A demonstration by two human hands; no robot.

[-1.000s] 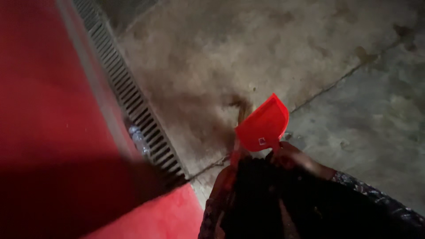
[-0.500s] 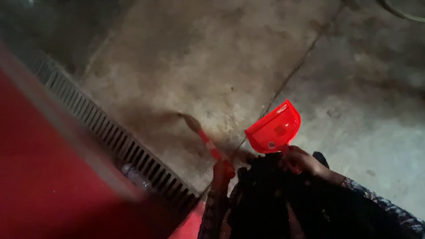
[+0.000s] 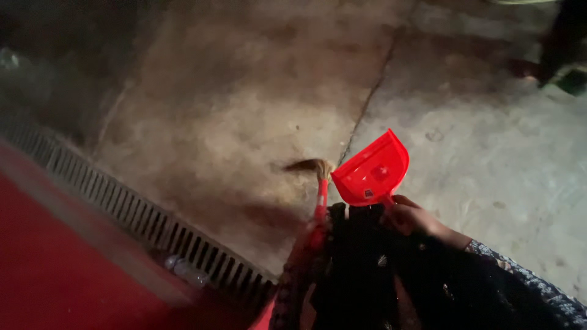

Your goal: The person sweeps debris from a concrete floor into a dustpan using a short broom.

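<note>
Plastic dustpan (image 3: 373, 170), red, stiff and probably light, sits at centre frame, the right hand (image 3: 411, 217) clamped on its short handle. Left hand (image 3: 313, 235), just left of it, looks closed around the red broom (image 3: 320, 190) stick, bristles on the concrete floor (image 3: 244, 110).

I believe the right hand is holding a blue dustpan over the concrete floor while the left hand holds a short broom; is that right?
Not quite: the dustpan is red, not blue, as the head view shows. The rest stands: the right hand holds it by its handle over the concrete floor, and the left hand holds the short broom.
</note>
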